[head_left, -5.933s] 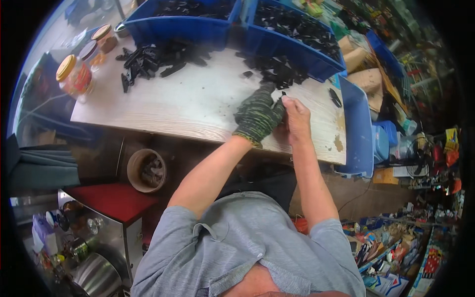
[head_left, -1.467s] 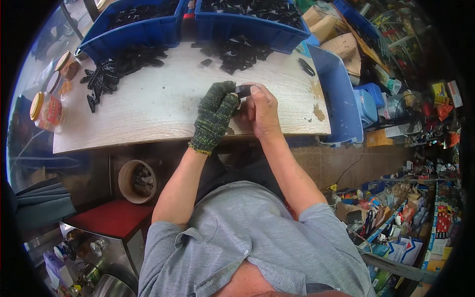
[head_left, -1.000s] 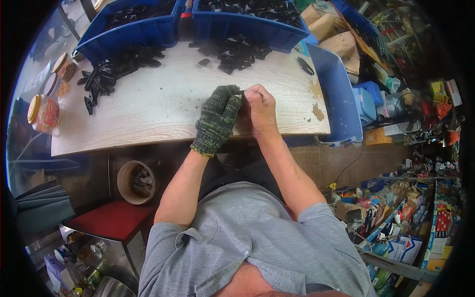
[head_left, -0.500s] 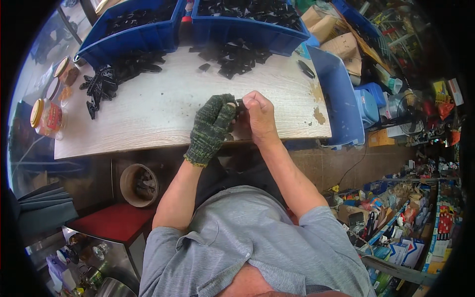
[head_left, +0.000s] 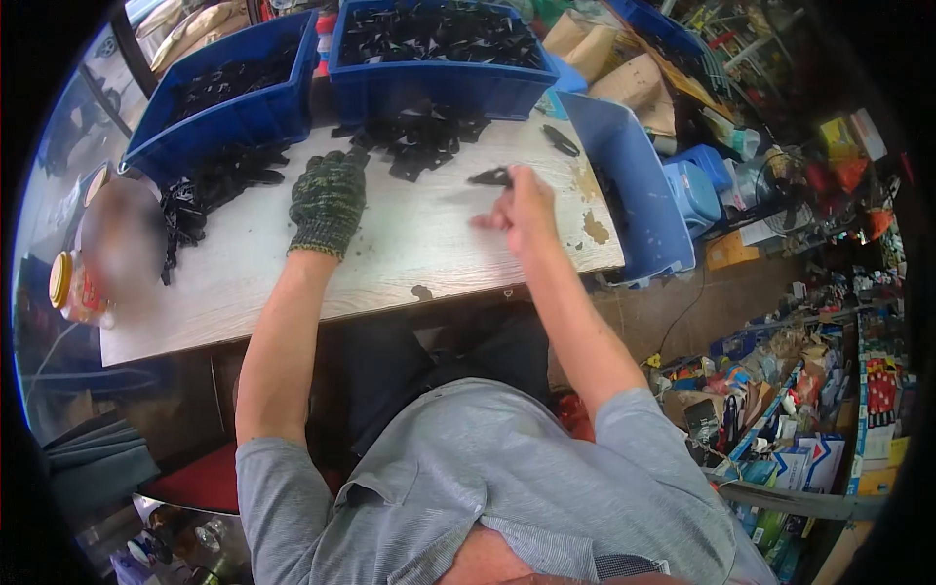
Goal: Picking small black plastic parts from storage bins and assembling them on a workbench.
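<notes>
My left hand [head_left: 329,205], in a dark green knitted glove, is by the inner ends of two heaps of black pieces. Its fingers look curled, and a dark bit shows by the index fingertip; what they hold is hidden. My bare right hand [head_left: 528,207] pinches a small black pointed piece [head_left: 490,176] between thumb and fingers, above the right part of the table; its lower fingers are smeared by motion. Flat black pieces [head_left: 419,144] lie in a heap beyond my hands. More black pieces [head_left: 234,174], some long and ribbed, are heaped at the left.
Two blue bins [head_left: 222,102] [head_left: 439,86] of black pieces stand at the back. A dark oblong thing [head_left: 561,139] lies near the right edge of the pale table [head_left: 419,253]. Beside it is a tall light-blue bin [head_left: 629,185]. A lidded jar [head_left: 80,288] stands far left; cluttered shelves fill the right.
My hands, together around a small black piece before, have parted. The left has gone left and forward to the heaps. The right has moved slightly right, holding a black piece. The view has shifted.
</notes>
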A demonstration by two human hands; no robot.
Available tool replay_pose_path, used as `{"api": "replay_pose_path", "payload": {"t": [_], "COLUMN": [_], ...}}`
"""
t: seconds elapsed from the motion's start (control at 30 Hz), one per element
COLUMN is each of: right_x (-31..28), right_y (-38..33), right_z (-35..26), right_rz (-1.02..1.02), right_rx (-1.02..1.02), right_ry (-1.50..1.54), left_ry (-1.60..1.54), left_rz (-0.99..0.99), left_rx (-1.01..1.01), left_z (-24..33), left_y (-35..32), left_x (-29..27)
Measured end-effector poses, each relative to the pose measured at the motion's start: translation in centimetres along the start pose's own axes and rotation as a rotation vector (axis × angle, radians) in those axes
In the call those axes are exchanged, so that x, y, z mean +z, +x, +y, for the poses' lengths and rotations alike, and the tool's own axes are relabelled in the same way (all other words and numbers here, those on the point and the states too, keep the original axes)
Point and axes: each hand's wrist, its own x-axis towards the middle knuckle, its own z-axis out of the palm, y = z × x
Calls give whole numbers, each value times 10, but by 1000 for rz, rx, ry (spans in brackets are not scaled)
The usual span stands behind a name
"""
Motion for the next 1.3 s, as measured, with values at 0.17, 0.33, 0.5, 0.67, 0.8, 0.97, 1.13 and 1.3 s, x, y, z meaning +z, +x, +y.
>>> {"api": "replay_pose_path", "payload": {"t": [0.17, 0.33, 0.5, 0.67, 0.8, 0.97, 1.13, 1.3], "right_x": [-58, -85, -58, -50, -60, -122, -101, -42], "right_y": [73, 97, 95, 100, 123, 160, 125, 61], "right_z": [-47, -49, -45, -58, -75, -84, -74, -44], "right_rz": [308, 538, 299, 146, 208, 569, 369, 17], "right_rx": [-141, -268, -122, -79, -12, -174, -154, 20], "right_ry": [-94, -114, -384, -640, -681, -552, -360, -307], "left_ry": [-22, -109, -202, -248, -254, -336, -321, -382], "left_rz": [-41, -55, 79, 67, 3, 139, 72, 193], "left_rx": [-68, -69, -51, -66, -106, -62, -102, 9], "left_z": [2, 4, -7, -3, -6, 0, 1, -2], "left_y": [3, -3, -8, -8, -8, -9, -7, -12], "left_x": [-4, 3, 18, 10, 6, 0, -6, 7]}}
